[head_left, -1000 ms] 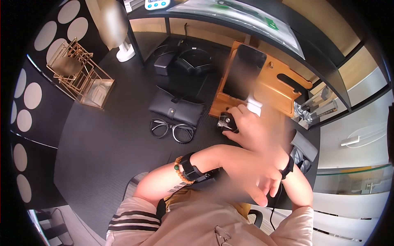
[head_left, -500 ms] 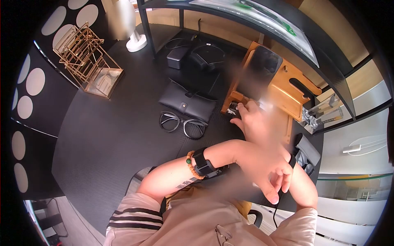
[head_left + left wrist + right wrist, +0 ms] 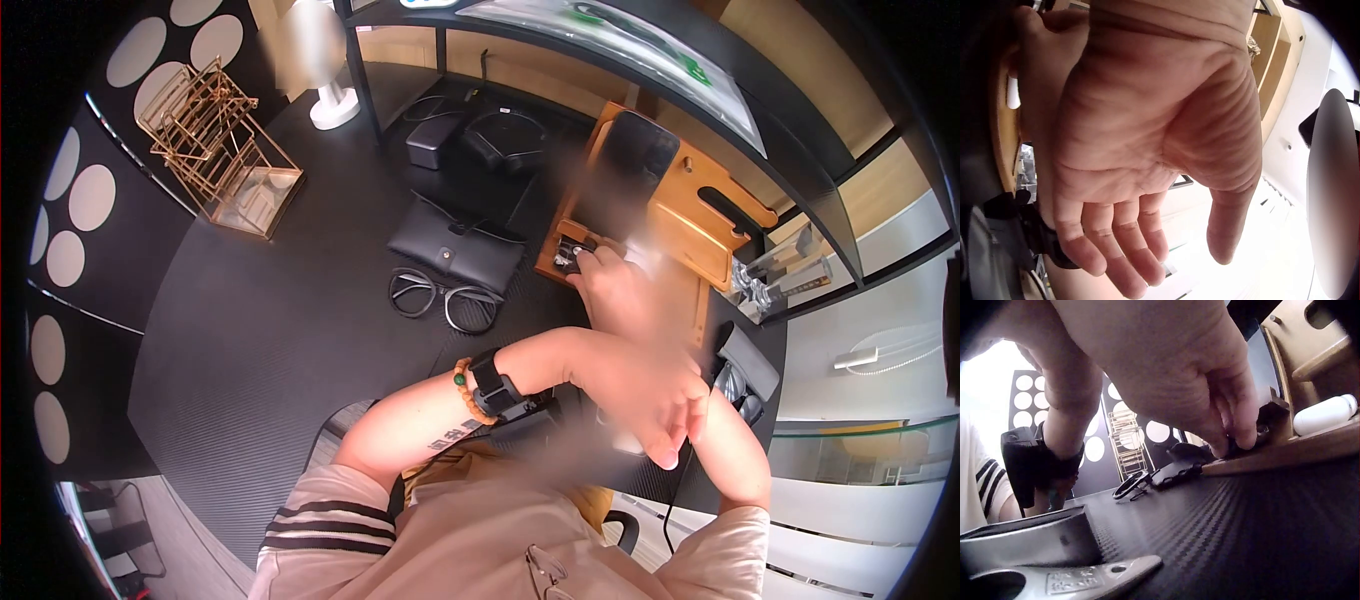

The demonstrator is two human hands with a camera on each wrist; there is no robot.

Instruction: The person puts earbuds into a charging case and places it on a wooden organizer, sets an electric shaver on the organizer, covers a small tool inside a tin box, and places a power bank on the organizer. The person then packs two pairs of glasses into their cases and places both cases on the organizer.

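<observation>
In the head view my right hand [image 3: 615,292] has its thumb and fingers on a small black and silver object [image 3: 568,254] at the near left corner of the wooden stand [image 3: 690,245]. The right wrist view shows the right hand [image 3: 1175,375] pinching something dark beside the stand's wooden edge [image 3: 1272,452]; the fingers hide most of it. My left forearm crosses in front of the right one. The left hand [image 3: 655,405] hangs near the right wrist, and in the left wrist view the palm [image 3: 1147,137] is bare with loosely bent fingers.
Black-framed glasses [image 3: 470,308] lie below a dark leather case [image 3: 455,240]. A phone [image 3: 635,155] leans on the stand, with a white item [image 3: 1325,415] beside it. At the left stands a gold wire rack [image 3: 255,195]; a grey case [image 3: 748,360] lies at the right.
The right hand has moved the small object from the mat beside the stand onto the stand's near left corner. The left hand stays hanging, slightly higher than half a second ago.
</observation>
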